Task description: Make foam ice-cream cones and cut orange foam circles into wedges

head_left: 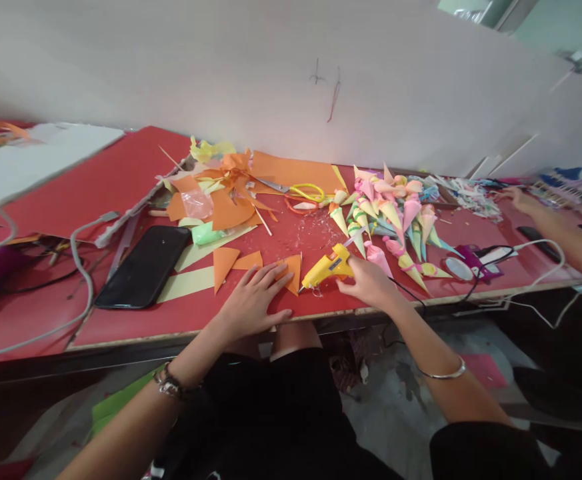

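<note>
My left hand [255,300] lies flat with fingers spread on the red table [131,173], its fingertips pressing an orange paper triangle [293,270]. My right hand [369,282] is wrapped round the handle of a yellow glue gun [327,266], whose nozzle points down at the triangle's lower edge. Two more orange triangles [223,264] lie just left of my left hand.
A heap of pastel paper cones [395,213] lies right of the gun. Orange paper scraps [235,190] and yellow scissors [307,192] sit behind. A black phone [143,267] and grey cables lie left. Another person's hand [518,198] reaches in at far right.
</note>
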The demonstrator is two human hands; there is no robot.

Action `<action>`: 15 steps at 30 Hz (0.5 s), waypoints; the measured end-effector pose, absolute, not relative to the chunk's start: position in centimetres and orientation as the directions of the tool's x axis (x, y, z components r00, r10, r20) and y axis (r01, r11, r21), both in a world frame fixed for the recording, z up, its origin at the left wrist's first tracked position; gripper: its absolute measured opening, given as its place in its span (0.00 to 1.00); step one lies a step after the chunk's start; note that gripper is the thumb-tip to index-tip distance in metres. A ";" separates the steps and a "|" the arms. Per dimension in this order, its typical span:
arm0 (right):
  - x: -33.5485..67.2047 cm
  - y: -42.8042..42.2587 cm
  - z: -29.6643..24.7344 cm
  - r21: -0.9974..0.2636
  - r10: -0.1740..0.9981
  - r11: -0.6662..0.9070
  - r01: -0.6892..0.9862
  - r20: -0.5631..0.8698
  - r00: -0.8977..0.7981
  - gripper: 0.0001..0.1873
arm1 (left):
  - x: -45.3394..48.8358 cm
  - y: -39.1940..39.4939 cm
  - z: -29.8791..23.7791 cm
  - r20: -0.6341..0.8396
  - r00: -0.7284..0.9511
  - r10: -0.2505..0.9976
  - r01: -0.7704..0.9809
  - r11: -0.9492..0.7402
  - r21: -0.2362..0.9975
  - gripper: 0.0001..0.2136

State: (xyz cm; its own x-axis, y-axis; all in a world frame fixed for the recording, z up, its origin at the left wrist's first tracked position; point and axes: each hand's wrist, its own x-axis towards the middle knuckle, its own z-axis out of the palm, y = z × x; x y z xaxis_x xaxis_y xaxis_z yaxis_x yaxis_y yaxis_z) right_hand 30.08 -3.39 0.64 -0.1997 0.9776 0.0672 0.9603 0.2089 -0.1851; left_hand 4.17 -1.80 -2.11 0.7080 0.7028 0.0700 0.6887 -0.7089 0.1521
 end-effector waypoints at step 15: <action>29.8 -3.3 1.3 -0.179 0.978 0.203 0.963 -0.006 -0.207 0.15 | 4.1 -1.8 -2.2 0.071 0.708 0.702 0.687 -0.709 0.158 0.31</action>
